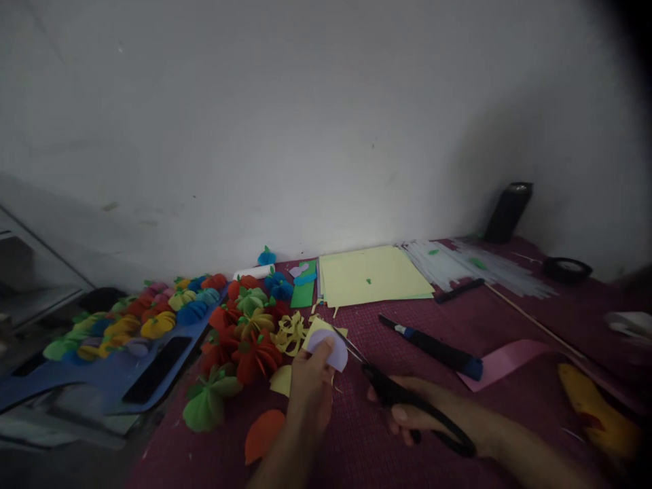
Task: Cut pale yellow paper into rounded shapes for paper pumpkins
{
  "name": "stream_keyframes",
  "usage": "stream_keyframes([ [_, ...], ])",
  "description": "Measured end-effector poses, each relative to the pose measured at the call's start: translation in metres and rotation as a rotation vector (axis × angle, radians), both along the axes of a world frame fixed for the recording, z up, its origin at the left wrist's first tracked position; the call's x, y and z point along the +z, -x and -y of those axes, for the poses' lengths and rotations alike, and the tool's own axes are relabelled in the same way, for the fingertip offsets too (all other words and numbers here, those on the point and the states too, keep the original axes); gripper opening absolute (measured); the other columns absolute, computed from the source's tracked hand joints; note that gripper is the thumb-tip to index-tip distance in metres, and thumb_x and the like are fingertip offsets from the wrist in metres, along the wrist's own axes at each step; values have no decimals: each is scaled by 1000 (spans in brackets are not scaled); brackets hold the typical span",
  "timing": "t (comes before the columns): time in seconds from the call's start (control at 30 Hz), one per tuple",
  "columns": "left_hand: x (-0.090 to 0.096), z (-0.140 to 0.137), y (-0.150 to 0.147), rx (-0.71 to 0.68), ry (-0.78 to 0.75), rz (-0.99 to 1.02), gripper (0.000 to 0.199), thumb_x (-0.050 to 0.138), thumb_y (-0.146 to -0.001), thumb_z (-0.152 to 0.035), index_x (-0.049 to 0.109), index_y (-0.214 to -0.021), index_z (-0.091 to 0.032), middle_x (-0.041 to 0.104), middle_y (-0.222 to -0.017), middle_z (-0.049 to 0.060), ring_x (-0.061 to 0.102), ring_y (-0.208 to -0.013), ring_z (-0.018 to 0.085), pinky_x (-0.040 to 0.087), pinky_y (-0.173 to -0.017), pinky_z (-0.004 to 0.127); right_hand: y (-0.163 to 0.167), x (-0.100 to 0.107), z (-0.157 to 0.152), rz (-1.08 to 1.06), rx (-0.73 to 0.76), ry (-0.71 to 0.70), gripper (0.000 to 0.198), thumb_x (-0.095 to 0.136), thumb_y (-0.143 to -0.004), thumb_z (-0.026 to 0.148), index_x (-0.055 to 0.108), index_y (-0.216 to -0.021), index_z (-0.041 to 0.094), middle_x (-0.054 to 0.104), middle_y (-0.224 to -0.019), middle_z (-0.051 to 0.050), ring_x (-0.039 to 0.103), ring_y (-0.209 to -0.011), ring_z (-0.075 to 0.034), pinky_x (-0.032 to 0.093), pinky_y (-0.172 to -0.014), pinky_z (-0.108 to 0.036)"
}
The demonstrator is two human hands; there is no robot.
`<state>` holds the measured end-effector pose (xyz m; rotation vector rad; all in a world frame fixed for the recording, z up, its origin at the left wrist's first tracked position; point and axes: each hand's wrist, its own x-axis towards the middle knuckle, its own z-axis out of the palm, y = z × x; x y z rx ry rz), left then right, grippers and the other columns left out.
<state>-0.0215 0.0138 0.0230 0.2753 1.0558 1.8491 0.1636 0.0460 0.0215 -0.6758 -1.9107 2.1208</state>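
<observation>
Between the thumb and fingers of my left hand (313, 380) is a rounded lilac paper piece (336, 350), with yellow paper (316, 326) behind it. My right hand (432, 407) grips black-handled scissors (390, 388) by their loops. The scissor blades point up and left, at the edge of the held paper; whether they touch it I cannot tell. Left of my left hand are yellow cut-out paper scraps (291, 333) and an orange paper piece (265, 435). Folded paper pumpkins in red, green and yellow (255, 356) crowd the table beside them.
Pale yellow sheets (374, 275) lie by the wall. A utility knife (438, 350), pink strip (509, 360), white strips (438, 265), tape roll (566, 269) and dark bottle (508, 212) are on the right. More paper pumpkins rest on a blue surface (168, 380) at left.
</observation>
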Motion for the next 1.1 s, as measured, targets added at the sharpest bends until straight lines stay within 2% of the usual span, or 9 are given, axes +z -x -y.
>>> stream_keyframes([
  [0.2, -1, 3, -12, -59, 3, 53, 21, 70, -57, -18, 60, -74, -13, 64, -70, 2, 59, -64, 12, 45, -62, 23, 8, -3, 3, -66, -19, -6, 36, 52, -78, 41, 49, -102, 15, 54, -78, -3, 52, -63, -11, 37, -56, -23],
  [0.4, 1, 3, -15, -57, 0, 25, 18, 71, -55, -20, 59, -66, -12, 60, -60, 0, 56, -55, 10, 42, -55, 21, 11, -8, 4, -68, -50, -36, 30, 50, -77, 44, 50, -82, 14, 53, -74, -2, 52, -61, -11, 37, -55, -23],
  [0.6, 0, 2, -17, -53, -18, 44, 18, 71, -56, -17, 60, -69, -11, 62, -64, 1, 57, -59, 10, 44, -61, 22, 12, -10, 4, -82, -48, -67, 31, 50, -77, 45, 51, -80, 14, 50, -72, -1, 50, -61, -11, 39, -56, -23],
  [0.93, 1, 3, -17, -48, -12, 55, 18, 72, -55, -19, 60, -68, -12, 62, -65, 0, 57, -59, 11, 44, -60, 23, 13, -12, 3, -54, -63, -137, 26, 50, -80, 41, 47, -78, 15, 44, -64, 3, 44, -55, -8, 34, -52, -20],
  [1.1, 2, 4, -17, -57, -16, 49, 17, 71, -56, -18, 61, -68, -12, 61, -63, 0, 56, -57, 10, 43, -60, 22, 13, -15, 4, -69, -78, -124, 24, 50, -80, 39, 47, -78, 16, 43, -65, 2, 41, -54, -7, 34, -50, -19],
])
